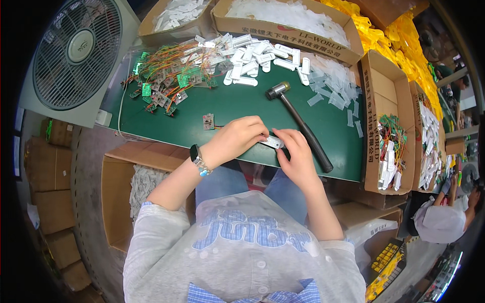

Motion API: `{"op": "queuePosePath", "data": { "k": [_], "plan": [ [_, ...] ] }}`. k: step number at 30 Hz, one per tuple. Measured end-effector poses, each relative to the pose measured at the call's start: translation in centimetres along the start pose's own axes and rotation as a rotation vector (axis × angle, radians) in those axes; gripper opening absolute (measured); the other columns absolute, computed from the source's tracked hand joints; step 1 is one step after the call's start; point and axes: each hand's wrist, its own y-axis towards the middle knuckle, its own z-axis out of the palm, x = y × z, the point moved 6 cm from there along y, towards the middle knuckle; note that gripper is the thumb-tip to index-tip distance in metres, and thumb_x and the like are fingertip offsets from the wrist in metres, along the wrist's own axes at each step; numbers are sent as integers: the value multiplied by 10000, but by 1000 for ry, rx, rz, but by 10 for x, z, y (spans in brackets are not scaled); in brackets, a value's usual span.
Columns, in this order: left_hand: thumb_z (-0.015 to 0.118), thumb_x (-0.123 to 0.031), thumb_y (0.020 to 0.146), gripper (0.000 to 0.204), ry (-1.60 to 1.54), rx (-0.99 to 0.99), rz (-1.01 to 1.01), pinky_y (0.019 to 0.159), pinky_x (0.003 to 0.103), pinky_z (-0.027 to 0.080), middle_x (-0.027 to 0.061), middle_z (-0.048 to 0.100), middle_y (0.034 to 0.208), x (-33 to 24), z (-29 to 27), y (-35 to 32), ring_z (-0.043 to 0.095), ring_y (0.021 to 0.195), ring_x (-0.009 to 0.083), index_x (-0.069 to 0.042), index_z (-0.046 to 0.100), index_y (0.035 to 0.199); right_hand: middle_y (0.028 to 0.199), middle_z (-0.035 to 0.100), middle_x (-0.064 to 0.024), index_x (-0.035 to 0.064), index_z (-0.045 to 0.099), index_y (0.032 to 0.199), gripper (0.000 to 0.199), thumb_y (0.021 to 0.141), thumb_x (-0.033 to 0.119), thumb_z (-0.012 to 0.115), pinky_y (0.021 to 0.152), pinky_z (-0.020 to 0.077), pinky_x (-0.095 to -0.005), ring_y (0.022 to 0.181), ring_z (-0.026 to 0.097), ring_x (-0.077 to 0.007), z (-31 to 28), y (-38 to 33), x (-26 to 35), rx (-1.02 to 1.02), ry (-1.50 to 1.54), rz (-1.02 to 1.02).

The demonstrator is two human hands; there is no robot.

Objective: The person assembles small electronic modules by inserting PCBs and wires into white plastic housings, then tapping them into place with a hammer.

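At the front edge of the green table (192,137), a long white plastic casing (273,142) sits between my two hands. My left hand (242,135) is closed, its fingertips pressed on the casing's left end. Thumb and fingers of my right hand (299,154) grip the right end. Beside my left hand lies a small grey switch module (208,121); a short wire runs from it under that hand, and its other end is hidden. A hammer (303,123) with a black handle lies right of my right hand, its head pointing away.
Wired green circuit boards (166,83) are heaped at the back left, white casings (252,55) at the back middle, clear plastic strips (333,81) at the right. Cardboard boxes (288,31) line the far edge; another box (386,101) stands right. A fan (81,48) stands left. A co-worker (442,217) sits far right.
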Motion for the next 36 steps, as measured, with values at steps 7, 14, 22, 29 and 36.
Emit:
{"op": "queuePosePath", "data": {
  "k": [7,14,22,29,36],
  "plan": [
    [711,-79,836,103,30,6,-13,732,376,517,88,623,887,4,3,1,633,832,273,-33,658,911,1114,606,-110,44,625,1196,400,803,-24,643,909,449,-412,1050,574,-308,0,0,1,15,-18,-23],
    [720,-79,820,107,92,-37,-148,743,374,518,88,628,890,4,2,-2,628,843,273,-20,660,887,1124,628,-85,43,681,1113,347,779,-45,644,895,450,-410,1031,577,-290,4,-3,-1,20,-39,-70],
    [716,-68,757,114,372,-98,95,774,363,482,30,650,940,-7,-17,-18,606,924,229,-59,688,868,1133,631,-77,62,684,1143,459,706,-63,618,889,456,-411,1029,565,-283,9,-4,11,64,-256,-159],
    [685,-90,759,111,438,-126,93,715,342,461,18,631,900,-11,-11,-20,578,837,210,-77,698,868,1152,633,-102,16,676,1125,432,699,-36,621,873,474,-403,1022,570,-278,11,-4,16,72,-349,-180],
    [681,-91,737,123,492,-115,123,669,329,451,6,627,866,-17,-8,-24,569,786,192,-77,689,859,1152,639,-123,-39,675,1089,382,713,8,626,877,504,-392,1021,574,-274,11,0,20,123,-378,-231]
  ]
}}
